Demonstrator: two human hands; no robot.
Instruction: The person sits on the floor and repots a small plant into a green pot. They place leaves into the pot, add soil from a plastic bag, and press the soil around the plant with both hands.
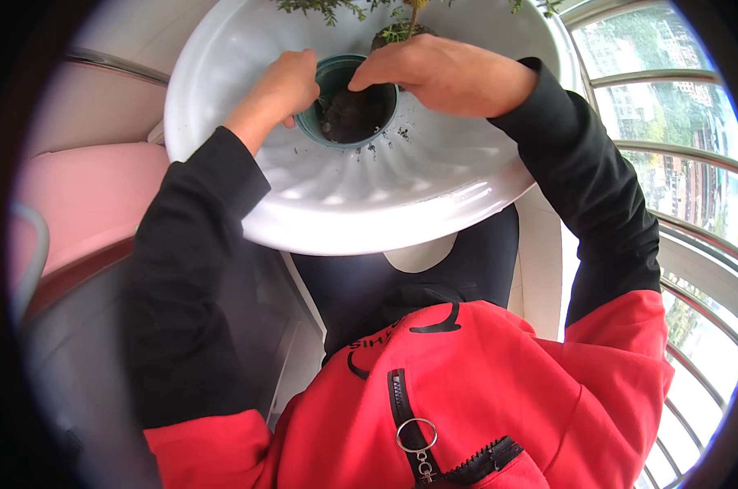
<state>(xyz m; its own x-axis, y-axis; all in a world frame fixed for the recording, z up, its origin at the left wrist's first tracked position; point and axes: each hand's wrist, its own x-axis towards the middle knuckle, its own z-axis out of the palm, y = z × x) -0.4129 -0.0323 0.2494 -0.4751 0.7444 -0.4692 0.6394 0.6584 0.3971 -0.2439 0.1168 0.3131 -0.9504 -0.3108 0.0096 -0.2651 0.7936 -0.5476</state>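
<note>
A round green plastic pot [347, 145] with dark soil [350, 116] inside stands on a large white fluted basin or tabletop [320, 226]. My left hand [287, 85] grips the pot's left rim, fingers curled over it. Over the right rim reaches my right hand [430, 73], its thumb pointing down into the pot; its other fingers are hidden, so whether it holds anything cannot be told. Behind my right hand is a small leafy plant [413, 18] with a thin stem and a dark root ball [386, 38]. Crumbs of soil [403, 133] lie beside the pot.
A pink surface [94, 195] with a dark red edge is at the left, near a curved grey tube [35, 263]. Metal railings [680, 147] run along the window at the right. My legs [485, 263] are below the white surface's near edge.
</note>
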